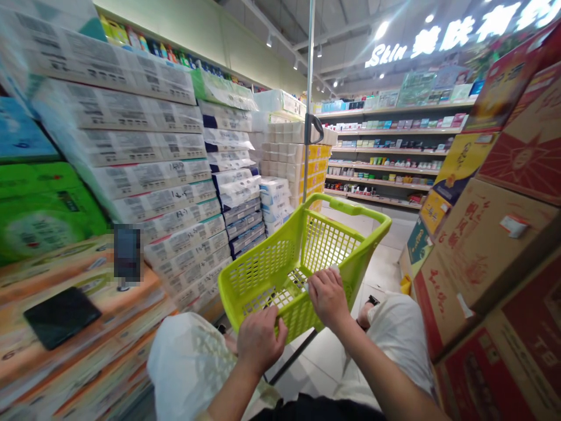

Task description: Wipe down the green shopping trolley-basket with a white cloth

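A lime-green plastic shopping basket [263, 275] with perforated sides stands tilted between my knees, and nothing lies in it that I can make out. My left hand [262, 339] is closed over its near left rim, fingers curled to the inside. On the near right rim lies my right hand [326, 297], closed with a white tissue [335, 269] under it; only bits of the tissue show at the hand's edges. The basket's green carrying handle [346, 206] is at the far side. A thin metal pole [309, 70] with a dark grip rises behind or through the basket.
Tall stacks of wrapped paper packs [144, 117] rise on the left. A dark flat object [62, 317] and a pixelated patch are on orange packs [131, 304]. Cartons [495, 251] are piled close on the right. Stocked shelves [390, 131] stand beyond the tiled floor [388, 263].
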### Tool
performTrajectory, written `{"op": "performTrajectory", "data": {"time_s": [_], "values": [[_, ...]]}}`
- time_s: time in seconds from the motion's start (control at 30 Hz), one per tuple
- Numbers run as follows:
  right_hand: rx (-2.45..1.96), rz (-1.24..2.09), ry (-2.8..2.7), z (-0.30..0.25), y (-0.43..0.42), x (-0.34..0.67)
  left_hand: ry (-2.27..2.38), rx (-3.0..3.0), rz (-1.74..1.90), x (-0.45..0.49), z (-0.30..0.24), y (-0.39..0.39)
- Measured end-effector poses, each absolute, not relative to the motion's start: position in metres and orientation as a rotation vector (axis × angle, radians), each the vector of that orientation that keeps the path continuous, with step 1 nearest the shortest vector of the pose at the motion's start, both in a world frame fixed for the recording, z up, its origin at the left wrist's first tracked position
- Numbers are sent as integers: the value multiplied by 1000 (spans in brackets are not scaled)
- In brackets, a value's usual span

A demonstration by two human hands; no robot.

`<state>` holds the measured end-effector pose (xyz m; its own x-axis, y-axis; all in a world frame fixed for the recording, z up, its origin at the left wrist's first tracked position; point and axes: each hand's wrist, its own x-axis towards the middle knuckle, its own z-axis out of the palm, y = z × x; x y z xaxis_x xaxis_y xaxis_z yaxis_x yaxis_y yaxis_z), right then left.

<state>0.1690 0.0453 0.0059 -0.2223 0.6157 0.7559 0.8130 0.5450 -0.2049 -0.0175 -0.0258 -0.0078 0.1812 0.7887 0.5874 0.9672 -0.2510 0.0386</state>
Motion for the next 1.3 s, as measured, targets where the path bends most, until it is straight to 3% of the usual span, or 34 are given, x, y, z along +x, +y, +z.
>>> {"op": "performTrajectory", "data": {"time_s": [0.23, 0.57, 0.8, 1.07, 1.3], "values": [[-1002, -204, -2121, -9, 19, 125, -1678, -2172, -710, -17, -6, -26], [-1183, -280, -1946, 4, 43, 166, -1704, -2141, -706, -15, -6, -26], [-963, -215, -2166, -5, 25, 137, -1703, -2177, -687, -18, -6, -25], [-1170, -266, -1977, 3, 38, 158, -1695, -2154, -705, -16, -5, -26], [-964, -187, -2171, -6, 20, 134, -1678, -2176, -699, -15, -5, -28]]}}
